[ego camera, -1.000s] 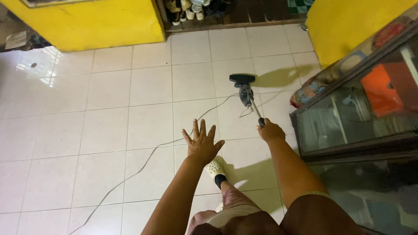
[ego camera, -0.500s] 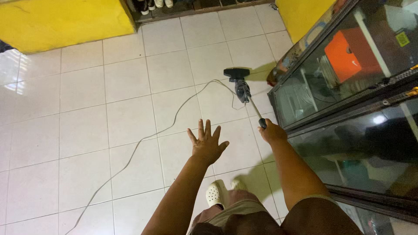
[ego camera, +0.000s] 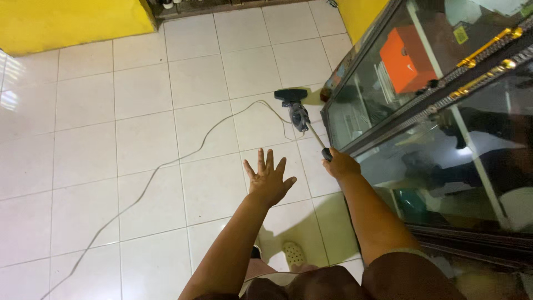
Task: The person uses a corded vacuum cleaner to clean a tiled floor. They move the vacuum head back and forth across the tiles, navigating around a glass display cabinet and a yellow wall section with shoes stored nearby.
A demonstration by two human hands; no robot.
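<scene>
Right hand (ego camera: pixel 340 165) grips vacuum wand (ego camera: pixel 314 139), angling nozzle (ego camera: pixel 291 95) toward glass cabinet (ego camera: pixel 422 100) | left hand (ego camera: pixel 268 179) spread wide, empty, likely balancing.

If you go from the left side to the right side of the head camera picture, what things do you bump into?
Grey cord → left hand → vacuum head → right hand → glass cabinet with an orange box inside.

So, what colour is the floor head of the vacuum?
Black, on the vacuum's floor head; the head view shows it best.
</scene>
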